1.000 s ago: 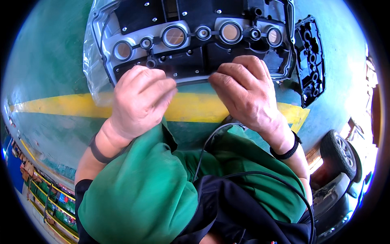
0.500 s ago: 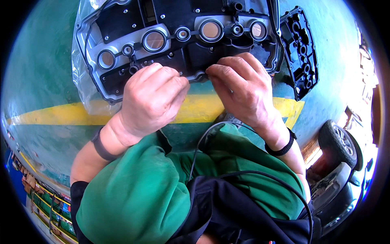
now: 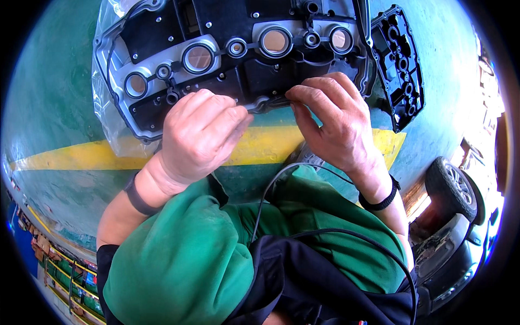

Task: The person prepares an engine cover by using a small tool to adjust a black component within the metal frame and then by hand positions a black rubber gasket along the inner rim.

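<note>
A valve cover (image 3: 254, 70), black and silver-grey with round openings, lies in front of me with its hollow side up. A thin black rubber gasket (image 3: 110, 65) runs along its rim, standing a little loose at the left end. At the near edge, my right hand (image 3: 338, 122) is closed in a pinch on a dark strand of this gasket. My left hand (image 3: 197, 132) is closed beside the same edge, left of the middle. What its fingertips hold is hidden. Both hands hide parts of the near rim.
A second, all-black cover (image 3: 403, 70) lies to the right. Clear plastic sheeting (image 3: 111, 116) is under the first cover's left end. The green floor (image 3: 59, 97) has a yellow stripe (image 3: 70, 154). A black cable (image 3: 346, 230) crosses my lap. A car wheel (image 3: 455, 184) stands at right.
The valve cover has shifted slightly left in view. My right hand has moved a little right and down, with the dark strand showing more at its fingertips. The left hand stays closed, slightly lower.
</note>
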A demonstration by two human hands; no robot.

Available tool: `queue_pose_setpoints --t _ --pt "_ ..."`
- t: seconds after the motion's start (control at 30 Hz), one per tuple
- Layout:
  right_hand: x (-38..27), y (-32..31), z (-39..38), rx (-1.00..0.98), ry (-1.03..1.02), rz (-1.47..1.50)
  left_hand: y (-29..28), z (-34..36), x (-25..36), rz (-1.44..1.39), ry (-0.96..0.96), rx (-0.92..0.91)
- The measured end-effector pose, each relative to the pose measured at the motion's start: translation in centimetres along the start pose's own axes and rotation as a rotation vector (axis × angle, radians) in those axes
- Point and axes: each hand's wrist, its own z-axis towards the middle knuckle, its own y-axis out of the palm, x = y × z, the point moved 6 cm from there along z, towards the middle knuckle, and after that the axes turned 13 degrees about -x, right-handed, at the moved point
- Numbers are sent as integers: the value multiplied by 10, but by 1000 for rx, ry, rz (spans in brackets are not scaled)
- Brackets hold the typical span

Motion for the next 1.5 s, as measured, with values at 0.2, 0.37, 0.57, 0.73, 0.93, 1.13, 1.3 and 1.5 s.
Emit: queue_pose_setpoints --t 0.2,0.37,0.57,0.73,0.93,1.13,1.3,1.5 --pt "1 -2 -2 -21 27 9 0 1 1 7 -22 -4" --pt "10 -14 -12 -61 72 -6 1 4 4 35 -82 -67" --pt "32 -33 -41 12 208 -45 0 -1 3 61 -83 -56" --pt "51 -35 -72 111 379 -19 0 1 5 70 -89 -65" --pt "52 -22 -86 134 321 30 -3 5 8 79 -93 -113" --pt "42 -3 -77 75 230 184 -5 7 10 74 -60 -154" --pt "44 15 -80 13 233 206 -4 10 16 83 -16 -252" --pt "66 30 -90 33 597 870 -5 7 16 98 -38 -255"
